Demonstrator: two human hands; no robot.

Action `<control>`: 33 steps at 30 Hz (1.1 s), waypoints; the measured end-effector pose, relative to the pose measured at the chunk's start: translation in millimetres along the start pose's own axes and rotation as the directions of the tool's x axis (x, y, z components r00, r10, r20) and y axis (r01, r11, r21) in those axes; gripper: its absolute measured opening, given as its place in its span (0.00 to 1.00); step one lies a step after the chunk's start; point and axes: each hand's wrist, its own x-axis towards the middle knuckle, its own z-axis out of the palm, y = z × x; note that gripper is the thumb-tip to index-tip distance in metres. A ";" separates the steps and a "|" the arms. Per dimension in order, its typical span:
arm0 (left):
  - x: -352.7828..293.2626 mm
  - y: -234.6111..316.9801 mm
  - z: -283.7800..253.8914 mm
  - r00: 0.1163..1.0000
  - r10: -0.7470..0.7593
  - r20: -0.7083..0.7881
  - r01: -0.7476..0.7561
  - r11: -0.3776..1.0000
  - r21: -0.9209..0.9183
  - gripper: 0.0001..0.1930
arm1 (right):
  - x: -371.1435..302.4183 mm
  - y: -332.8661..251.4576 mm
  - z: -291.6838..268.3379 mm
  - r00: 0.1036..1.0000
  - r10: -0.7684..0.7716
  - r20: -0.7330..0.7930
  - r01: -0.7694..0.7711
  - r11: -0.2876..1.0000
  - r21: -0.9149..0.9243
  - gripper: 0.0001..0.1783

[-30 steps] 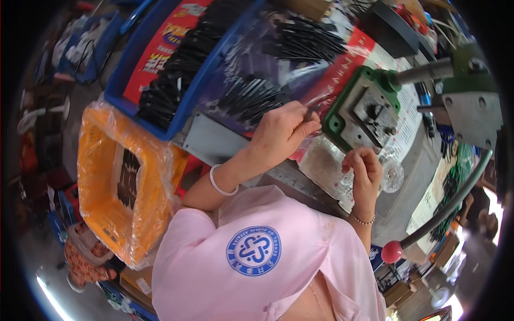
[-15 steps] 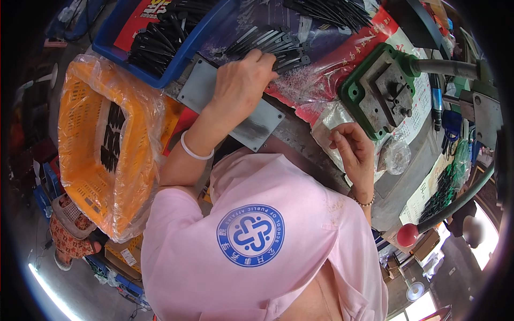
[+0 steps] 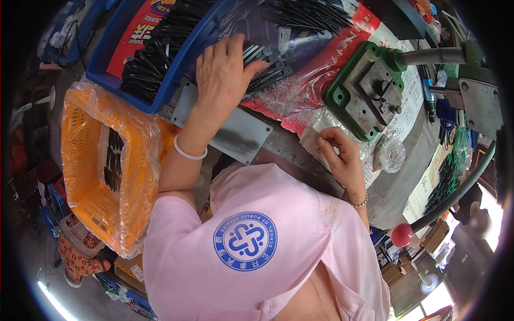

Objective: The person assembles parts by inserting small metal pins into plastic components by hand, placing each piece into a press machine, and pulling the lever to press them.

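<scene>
My left hand [image 3: 222, 77] is over the near-left side of a pile of slim black strips with pale blades [image 3: 265, 67], next to a blue bin. Its fingers are stretched out and the thumb stands away from them; nothing shows in its grasp. Beneath that wrist lies a grey metal plate [image 3: 241, 134] with screws at its corners. My right hand [image 3: 344, 163] is curled, thumb and forefinger close together near a clear plastic bag [image 3: 316, 131]. Whether something small sits in that pinch cannot be made out. Beyond it stands a green press base [image 3: 334, 96] carrying a metal fixture [image 3: 375, 96].
The blue bin [image 3: 174, 80] holds many black strips. A yellow basket [image 3: 80, 182] lined with clear plastic is at left. More black strips [image 3: 313, 16] lie at the back. A lever with a red knob [image 3: 402, 235] reaches in at right, near a clear tape roll [image 3: 392, 155].
My left hand has gone left and farther away, its fingers straightening from a bent grasp toward the blue bin's side. My right hand stays curled near the bag. The whole view has shifted slightly.
</scene>
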 end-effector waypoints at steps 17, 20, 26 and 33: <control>-6.0 23.8 48.9 0.977 0.186 0.103 -0.198 0.972 0.126 0.42 | 113.6 -19.5 29.7 0.857 -0.503 -0.108 0.425 0.810 -0.403 0.16; -7.5 19.7 51.0 0.970 0.195 0.148 -0.213 0.970 0.120 0.38 | 121.7 -31.5 38.6 0.880 -0.474 -0.035 0.357 0.707 -0.611 0.20; -5.1 16.1 38.3 0.959 0.209 0.189 -0.235 0.964 0.123 0.38 | 123.4 -30.6 46.0 0.885 -0.460 0.069 0.364 0.593 -0.719 0.21; 14.8 13.5 30.5 0.936 0.183 0.302 -0.220 0.971 0.093 0.34 | 123.3 -23.3 39.5 0.913 -0.408 0.020 0.349 0.752 -0.559 0.19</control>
